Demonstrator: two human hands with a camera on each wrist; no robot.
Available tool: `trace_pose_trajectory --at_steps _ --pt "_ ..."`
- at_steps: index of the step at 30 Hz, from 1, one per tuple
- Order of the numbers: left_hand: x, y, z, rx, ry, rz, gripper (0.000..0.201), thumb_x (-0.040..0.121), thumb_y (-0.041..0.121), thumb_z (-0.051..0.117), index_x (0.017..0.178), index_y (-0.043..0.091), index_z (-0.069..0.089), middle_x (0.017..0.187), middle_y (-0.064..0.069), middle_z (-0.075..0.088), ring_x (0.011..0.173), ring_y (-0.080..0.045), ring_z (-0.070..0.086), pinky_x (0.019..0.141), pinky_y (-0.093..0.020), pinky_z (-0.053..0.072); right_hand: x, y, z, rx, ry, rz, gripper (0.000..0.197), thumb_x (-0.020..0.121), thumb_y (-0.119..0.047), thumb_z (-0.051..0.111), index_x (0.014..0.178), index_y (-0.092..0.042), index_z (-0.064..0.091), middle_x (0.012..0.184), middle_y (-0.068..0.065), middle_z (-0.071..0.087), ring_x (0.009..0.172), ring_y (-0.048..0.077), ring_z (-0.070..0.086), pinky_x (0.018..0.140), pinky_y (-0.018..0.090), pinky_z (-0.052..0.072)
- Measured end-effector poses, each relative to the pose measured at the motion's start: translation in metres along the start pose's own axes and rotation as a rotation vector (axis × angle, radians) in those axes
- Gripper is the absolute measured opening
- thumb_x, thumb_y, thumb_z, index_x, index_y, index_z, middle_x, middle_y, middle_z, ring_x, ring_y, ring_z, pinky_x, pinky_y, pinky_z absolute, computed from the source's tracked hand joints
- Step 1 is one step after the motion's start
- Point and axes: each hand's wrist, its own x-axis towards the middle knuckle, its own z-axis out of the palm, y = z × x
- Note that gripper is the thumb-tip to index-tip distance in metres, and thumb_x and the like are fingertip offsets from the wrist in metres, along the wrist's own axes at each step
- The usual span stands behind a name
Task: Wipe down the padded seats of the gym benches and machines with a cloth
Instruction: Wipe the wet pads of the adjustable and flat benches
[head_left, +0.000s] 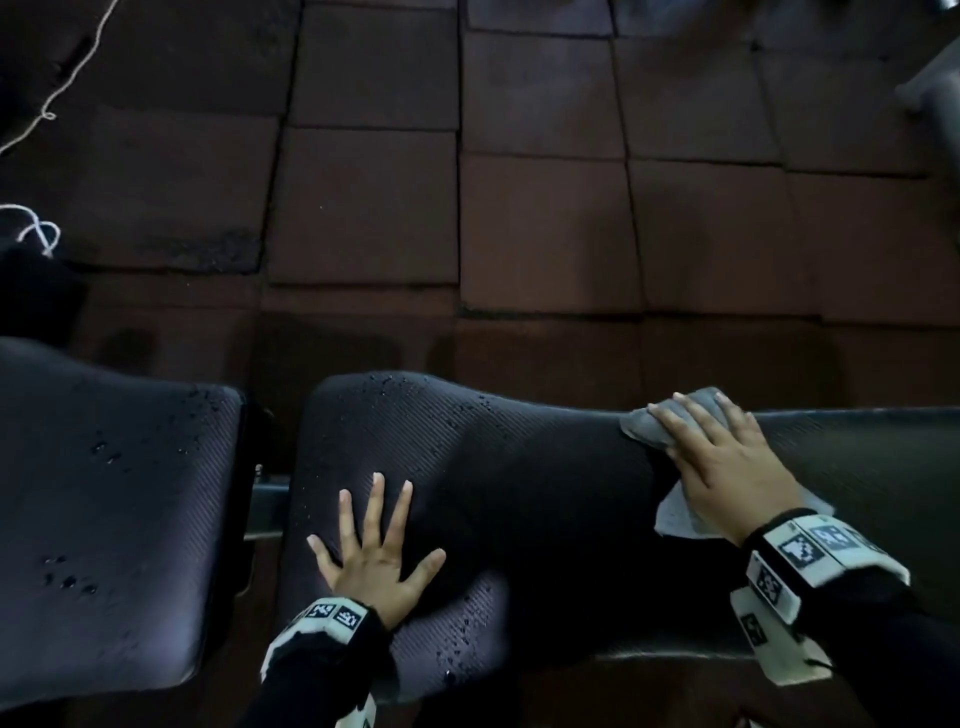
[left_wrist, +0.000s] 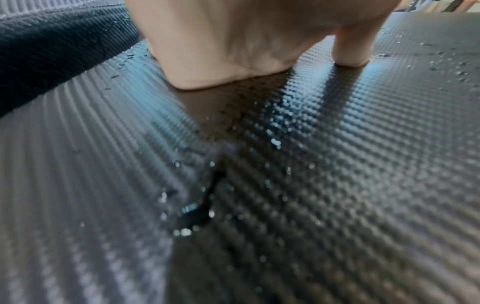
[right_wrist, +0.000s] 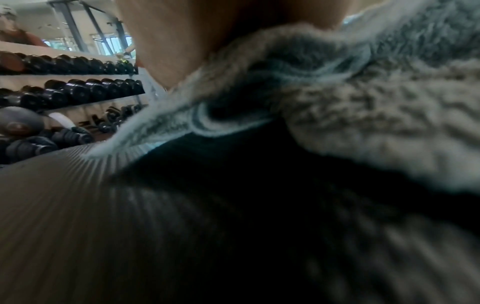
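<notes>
1. Pressing a grey cloth (head_left: 670, 431) flat against the back pad (head_left: 519, 499) of a gym bench, the right hand (head_left: 727, 462) lies palm down with fingers straight and together, so the fabric is pinned by pressure, not gripped; one corner trails out beneath the wrist.

2. Spread wide near the pad's broad end, the left hand (head_left: 376, 556) holds nothing; its fingers are straight and splayed, and the left wrist view shows the heel of the palm and a fingertip bearing on the ribbed vinyl, likely to steady the body during the reach.

3. Water droplets (head_left: 395, 387) bead along the far edge of that broad end and near the left wrist, suggesting this section is not yet wiped, while the stretch around the cloth looks dry.

4. Sitting across a narrow gap to the left, the seat pad (head_left: 109, 499) also carries scattered drops, so it probably awaits its turn.

5. Bunched folds of the cloth (right_wrist: 350, 107) fill the right wrist view, with racks of dumbbells (right_wrist: 64, 90) behind the bench.

6. Running beyond the bench, the floor (head_left: 519, 156) is laid in dark rubber tiles, and a white cord (head_left: 36, 228) hangs at the left edge.
</notes>
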Motion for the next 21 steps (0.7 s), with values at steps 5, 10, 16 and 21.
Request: trace_pose_trajectory --at_steps 5,10,16,21 --pt "0.003 0.0 0.002 0.031 0.009 0.0 0.089 0.04 0.096 -0.022 0.117 0.058 -0.048 0.135 0.023 -0.053 0.124 -0.018 -0.054 0.102 -0.065 -0.022 0.022 -0.011 -0.012 -0.009 -0.023 -0.169 0.049 0.092 -0.042 0.027 0.14 -0.036 0.037 0.134 -0.002 0.054 0.12 0.026 0.05 0.105 0.041 0.035" --pt "0.007 -0.006 0.011 -0.019 0.08 0.036 0.084 0.053 0.095 -0.012 0.124 0.061 -0.039 0.142 0.024 -0.045 0.131 -0.019 -0.047 0.101 -0.061 -0.028 0.051 -0.038 -0.02 -0.044 -0.183 -0.263 0.047 0.099 -0.039 0.03 0.145 -0.042 0.019 0.142 -0.014 0.041 0.121 0.016 0.045 0.102 0.027 0.034" --pt "0.004 -0.006 0.011 0.129 0.064 -0.006 0.085 0.08 0.081 0.023 0.152 0.037 0.016 0.161 0.002 0.014 0.143 -0.036 0.013 0.105 -0.057 0.0 0.076 -0.09 -0.005 -0.037 -0.22 -0.349 0.049 0.099 -0.04 0.026 0.146 -0.043 0.011 0.147 -0.014 0.033 0.121 0.018 0.045 0.103 0.027 0.033" --pt "-0.006 -0.004 0.017 -0.009 0.189 -0.009 0.084 0.08 0.084 0.02 0.151 0.043 0.002 0.161 0.008 -0.005 0.147 -0.023 -0.006 0.109 -0.056 -0.009 0.091 -0.127 0.01 -0.085 -0.266 -0.448 0.054 0.094 -0.042 0.016 0.145 -0.045 0.002 0.156 -0.007 0.017 0.132 0.023 0.035 0.108 0.036 0.033"
